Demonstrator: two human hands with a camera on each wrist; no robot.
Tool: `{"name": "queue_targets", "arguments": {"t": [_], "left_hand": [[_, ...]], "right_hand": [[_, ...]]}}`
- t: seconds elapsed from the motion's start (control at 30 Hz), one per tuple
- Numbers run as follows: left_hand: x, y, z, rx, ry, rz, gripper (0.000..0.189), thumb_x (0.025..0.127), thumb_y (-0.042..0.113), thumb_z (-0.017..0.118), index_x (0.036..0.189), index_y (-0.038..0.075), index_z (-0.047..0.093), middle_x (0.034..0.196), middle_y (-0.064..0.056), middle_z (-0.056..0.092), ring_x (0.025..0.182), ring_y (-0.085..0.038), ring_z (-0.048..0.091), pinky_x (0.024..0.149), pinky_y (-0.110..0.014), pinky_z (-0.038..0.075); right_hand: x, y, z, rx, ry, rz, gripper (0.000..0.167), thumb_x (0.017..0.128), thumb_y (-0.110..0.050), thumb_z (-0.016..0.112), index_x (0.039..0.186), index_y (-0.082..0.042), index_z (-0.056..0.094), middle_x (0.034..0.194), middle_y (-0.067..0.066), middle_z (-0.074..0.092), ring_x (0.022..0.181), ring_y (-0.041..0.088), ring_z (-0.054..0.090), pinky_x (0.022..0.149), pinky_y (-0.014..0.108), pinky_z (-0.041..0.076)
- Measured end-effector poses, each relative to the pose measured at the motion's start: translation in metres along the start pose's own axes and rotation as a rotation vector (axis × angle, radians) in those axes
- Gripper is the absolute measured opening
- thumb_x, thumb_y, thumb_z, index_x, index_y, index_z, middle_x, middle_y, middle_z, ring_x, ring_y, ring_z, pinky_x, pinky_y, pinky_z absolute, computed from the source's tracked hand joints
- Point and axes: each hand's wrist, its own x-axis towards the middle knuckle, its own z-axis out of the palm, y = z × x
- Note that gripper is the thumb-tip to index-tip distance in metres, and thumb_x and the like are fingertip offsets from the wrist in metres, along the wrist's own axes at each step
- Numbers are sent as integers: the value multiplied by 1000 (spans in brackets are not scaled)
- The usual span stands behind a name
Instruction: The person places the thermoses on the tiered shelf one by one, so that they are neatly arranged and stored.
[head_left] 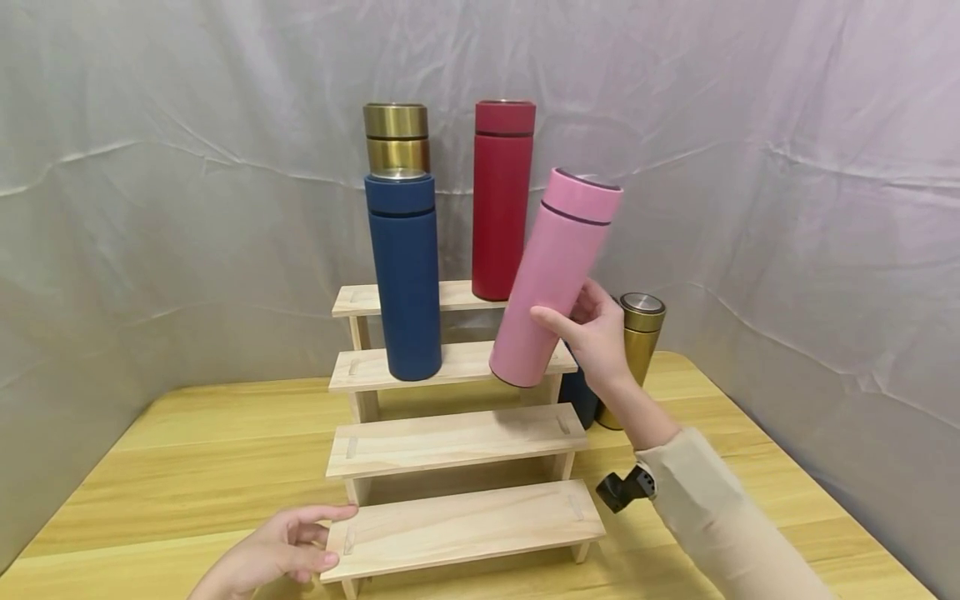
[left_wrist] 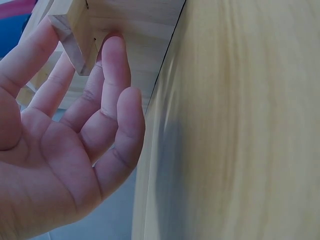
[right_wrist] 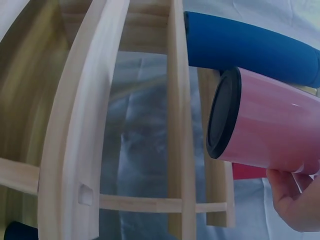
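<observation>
A pink thermos bottle (head_left: 555,275) is tilted, its top leaning right, in the grip of my right hand (head_left: 600,337). In the right wrist view the dark base of the pink thermos bottle (right_wrist: 272,122) is off the boards. My left hand (head_left: 273,546) holds the left end of the lowest step of a wooden tiered stand (head_left: 465,525), thumb at the front edge. On the second step from the top stands a blue thermos bottle (head_left: 407,283). A red thermos bottle (head_left: 502,200) and a gold one (head_left: 397,137), partly hidden behind the blue, are on the top step.
Another gold thermos bottle (head_left: 640,350) and a dark blue one (head_left: 577,400) stand on the wood-grain table (head_left: 210,450) right of the stand, partly hidden by my right hand. Grey cloth (head_left: 225,233) hangs behind and at both sides.
</observation>
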Motion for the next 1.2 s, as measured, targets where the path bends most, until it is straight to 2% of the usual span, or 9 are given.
{"name": "queue_targets", "arguments": {"t": [0.13, 0.33, 0.57, 0.73, 1.03, 1.2], "left_hand": [[0, 0, 0, 1, 0, -2, 45, 87, 0, 52, 129, -5, 37, 83, -2, 54, 65, -5, 48, 58, -20, 43], [0, 1, 1, -21, -7, -3, 43, 86, 0, 52, 128, 4, 45, 82, -1, 55, 64, -5, 48, 57, -19, 43], [0, 1, 1, -4, 6, -10, 45, 86, 1, 52, 129, -3, 39, 83, -3, 55, 65, -6, 48, 57, -20, 43], [-1, 1, 1, 3, 13, -14, 44, 86, 1, 53, 129, -2, 41, 85, -5, 54, 66, -7, 49, 57, -21, 43], [-1, 1, 2, 7, 29, -21, 44, 86, 1, 53, 128, 0, 43, 85, -4, 55, 66, -7, 49, 57, -21, 43], [-1, 1, 1, 3, 26, -21, 43, 86, 1, 53, 128, 4, 45, 85, -4, 55, 67, -6, 49, 58, -21, 44]], "right_hand": [[2, 4, 7, -65, -2, -9, 50, 72, -11, 74, 117, -5, 53, 101, 8, 60, 85, 20, 57, 74, 29, 48], [4, 10, 14, -109, -15, -6, 52, 73, -15, 75, 118, -5, 52, 105, 11, 59, 88, 21, 57, 77, 32, 47], [7, 13, 21, -128, -14, -11, 51, 72, -11, 74, 118, -5, 53, 103, 11, 59, 82, 20, 56, 73, 31, 47], [11, 14, 26, -130, -30, -16, 50, 73, -6, 73, 119, -3, 53, 103, 14, 59, 80, 20, 56, 71, 29, 47], [6, -7, 40, -157, -36, 1, 50, 73, -1, 71, 119, 3, 51, 103, 20, 58, 77, 17, 55, 71, 26, 46], [6, -12, 47, -193, -40, -32, 50, 71, -1, 73, 117, 4, 54, 100, 19, 56, 74, 17, 56, 69, 26, 46]]}}
